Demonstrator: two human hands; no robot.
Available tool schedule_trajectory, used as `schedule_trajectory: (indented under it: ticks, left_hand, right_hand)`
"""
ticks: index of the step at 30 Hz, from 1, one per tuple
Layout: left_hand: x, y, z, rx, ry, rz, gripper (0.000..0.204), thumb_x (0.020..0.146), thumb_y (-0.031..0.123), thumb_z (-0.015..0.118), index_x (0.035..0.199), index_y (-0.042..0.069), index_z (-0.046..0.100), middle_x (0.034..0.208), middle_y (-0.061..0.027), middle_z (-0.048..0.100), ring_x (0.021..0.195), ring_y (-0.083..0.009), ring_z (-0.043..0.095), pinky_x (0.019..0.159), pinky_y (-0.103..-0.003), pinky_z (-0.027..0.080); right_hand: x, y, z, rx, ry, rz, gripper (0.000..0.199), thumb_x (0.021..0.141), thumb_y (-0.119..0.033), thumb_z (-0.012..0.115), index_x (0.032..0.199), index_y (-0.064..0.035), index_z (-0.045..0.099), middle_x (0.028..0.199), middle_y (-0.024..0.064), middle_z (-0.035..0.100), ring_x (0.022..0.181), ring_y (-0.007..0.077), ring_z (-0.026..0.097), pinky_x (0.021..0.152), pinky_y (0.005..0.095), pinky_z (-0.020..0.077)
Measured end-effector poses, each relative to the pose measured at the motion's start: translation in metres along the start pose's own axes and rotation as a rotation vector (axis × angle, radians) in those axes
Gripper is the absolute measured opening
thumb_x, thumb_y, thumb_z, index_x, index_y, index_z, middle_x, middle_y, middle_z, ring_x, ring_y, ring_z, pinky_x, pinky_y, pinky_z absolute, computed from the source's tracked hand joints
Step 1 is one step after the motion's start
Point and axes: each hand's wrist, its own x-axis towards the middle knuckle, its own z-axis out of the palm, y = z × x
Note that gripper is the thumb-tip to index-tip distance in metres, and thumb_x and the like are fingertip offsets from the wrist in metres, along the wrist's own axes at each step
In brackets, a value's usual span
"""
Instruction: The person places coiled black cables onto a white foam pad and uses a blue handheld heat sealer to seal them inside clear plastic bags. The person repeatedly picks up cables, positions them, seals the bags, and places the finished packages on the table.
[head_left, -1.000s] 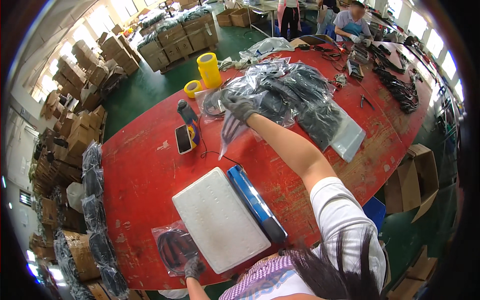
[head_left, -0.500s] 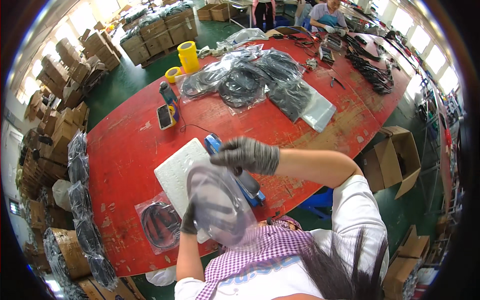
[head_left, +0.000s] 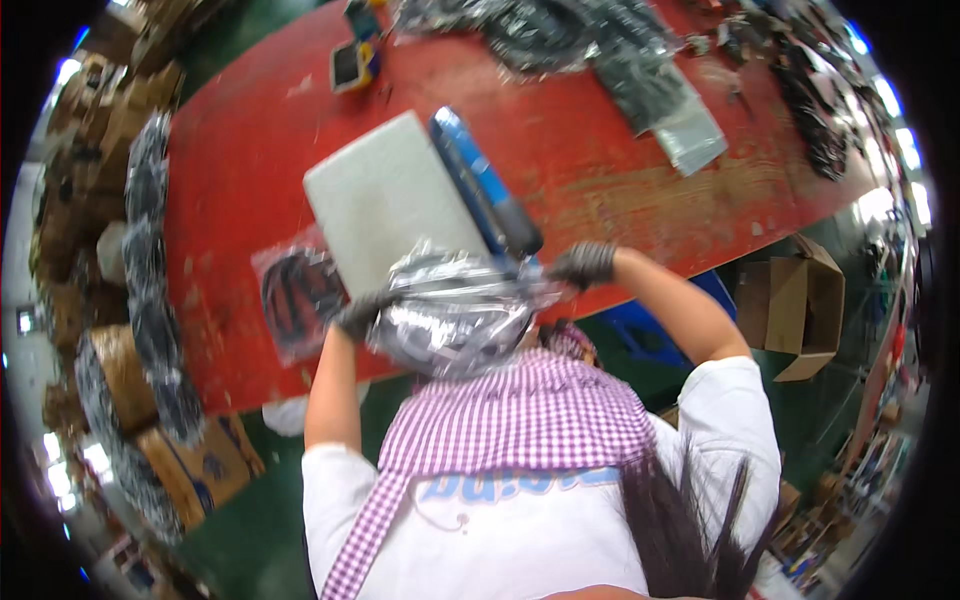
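Observation:
A clear plastic bag [head_left: 455, 335] with a dark coiled cable in it hangs before my apron, over the table's near edge. Its left side is gripped in my left hand [head_left: 362, 316], closed in a grey glove. My right hand [head_left: 585, 264], gloved too, pinches the stretched right end of the bag; motion blurs its fingertips. Just beyond the bag lies a white foam block [head_left: 385, 190], with a long blue and black hand sealer [head_left: 480, 180] along its right side. Another bagged coil of cable [head_left: 297, 298] lies flat near my left hand.
Bagged cables [head_left: 545, 35] are heaped at the far side of the red table [head_left: 240, 150]. A yellow-cased device [head_left: 352, 66] stands at the far left. Beyond the right edge are a blue stool [head_left: 665, 320] and an open carton [head_left: 795, 305]; more cartons and bagged bundles line the left.
My right hand has come down from above the sealer to the right end of the bag. The bag has turned and is pulled sideways between both hands. The view has tipped downward.

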Motion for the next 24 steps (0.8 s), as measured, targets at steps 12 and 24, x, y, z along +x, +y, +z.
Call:
schedule_trajectory:
  ticks: [12,24]
  left_hand:
    - [0.097,0.012,-0.007,-0.291,0.282,0.332,0.036,0.079,0.037,0.055,0.092,0.003,0.056,0.079,-0.0072,0.061,0.063,-0.0158,0.059,0.058,-0.028,0.05]
    - [0.099,-0.004,-0.015,-0.625,0.29,0.331,0.023,0.081,0.028,0.053,0.093,0.009,0.056,0.084,-0.0071,0.06,0.075,-0.0207,0.058,0.068,-0.036,0.05]
  right_hand:
    - [0.074,0.104,-0.061,0.859,1.068,0.757,0.05,0.075,-0.046,0.055,0.1,-0.0026,0.053,0.089,0.0124,0.058,0.081,0.0224,0.055,0.073,0.0311,0.044]
    - [0.061,-0.008,0.01,1.102,0.798,0.832,0.034,0.08,-0.035,0.051,0.078,-0.0017,0.056,0.058,0.0058,0.051,0.053,0.0147,0.049,0.051,0.0275,0.0424]
